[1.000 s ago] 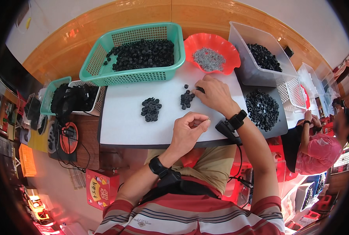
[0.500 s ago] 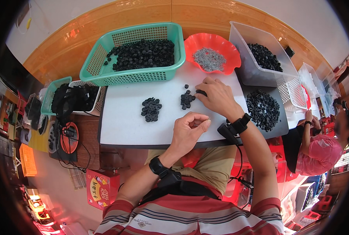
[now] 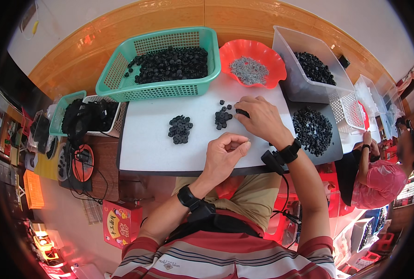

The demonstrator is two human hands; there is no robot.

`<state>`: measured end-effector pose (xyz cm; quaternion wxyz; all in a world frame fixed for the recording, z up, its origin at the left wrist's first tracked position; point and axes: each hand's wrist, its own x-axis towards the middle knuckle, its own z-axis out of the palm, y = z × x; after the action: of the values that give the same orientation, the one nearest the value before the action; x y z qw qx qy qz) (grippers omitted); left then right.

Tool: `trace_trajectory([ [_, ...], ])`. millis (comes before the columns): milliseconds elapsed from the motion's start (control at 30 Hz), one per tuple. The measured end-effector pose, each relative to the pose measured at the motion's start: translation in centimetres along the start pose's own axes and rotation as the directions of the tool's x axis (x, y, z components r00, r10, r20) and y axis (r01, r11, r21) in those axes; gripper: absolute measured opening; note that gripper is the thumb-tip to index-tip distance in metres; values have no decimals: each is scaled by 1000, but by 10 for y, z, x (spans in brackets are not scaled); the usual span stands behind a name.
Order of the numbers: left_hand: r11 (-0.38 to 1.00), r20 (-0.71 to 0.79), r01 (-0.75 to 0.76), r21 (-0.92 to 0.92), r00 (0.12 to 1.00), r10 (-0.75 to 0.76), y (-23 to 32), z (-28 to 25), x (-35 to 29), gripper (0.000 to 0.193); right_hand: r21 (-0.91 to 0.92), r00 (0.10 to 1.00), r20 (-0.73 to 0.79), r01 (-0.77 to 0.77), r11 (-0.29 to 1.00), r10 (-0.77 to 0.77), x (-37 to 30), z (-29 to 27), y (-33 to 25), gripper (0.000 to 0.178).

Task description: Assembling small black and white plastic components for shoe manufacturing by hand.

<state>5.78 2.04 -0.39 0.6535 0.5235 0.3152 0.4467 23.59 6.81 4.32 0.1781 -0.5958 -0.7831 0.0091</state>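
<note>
My left hand (image 3: pixel 226 156) is over the near part of the white work surface (image 3: pixel 151 158), its thumb and index finger pressed together. Anything in that pinch is too small to make out. Farther off and to the right, my right hand (image 3: pixel 262 118) has its fingers curled, with a small black piece (image 3: pixel 242 113) showing at the fingertips. Just left of it lies a small pile of black parts (image 3: pixel 223 119), with a stray part (image 3: pixel 222 102) beyond. Another black pile (image 3: pixel 180 129) sits farther left.
At the back stand a green basket (image 3: pixel 158 91) of black parts, a red scalloped bowl (image 3: pixel 277 69) of thin metal pins and a clear bin (image 3: pixel 304 93) of black parts. More black parts (image 3: pixel 313 130) lie on the dark mat at right. A co-worker (image 3: pixel 376 181) sits far right.
My right hand has shifted slightly right, its fingers still curled. My left hand keeps its pinch in place.
</note>
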Motion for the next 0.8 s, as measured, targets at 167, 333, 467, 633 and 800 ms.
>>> trace_trajectory([
  [167,1000,-13,-20,4,1000,21,0,1,0,17,68,999,-7,32,997,-32,-3,-3,-2,29],
  [333,999,-16,-25,33,1000,26,3,2,-1,17,81,990,-80,120,990,-113,-7,-1,2,30],
  [467,999,-23,-31,29,999,31,1,2,-1,17,162,983,-124,157,974,-138,-8,-1,6,30],
  [633,997,-22,-32,70,999,34,2,2,-2,17,398,979,-203,103,912,-23,-11,-10,16,25],
  [800,998,-21,-15,68,1000,17,4,2,-1,15,422,968,-208,-38,906,137,-26,-32,36,24],
])
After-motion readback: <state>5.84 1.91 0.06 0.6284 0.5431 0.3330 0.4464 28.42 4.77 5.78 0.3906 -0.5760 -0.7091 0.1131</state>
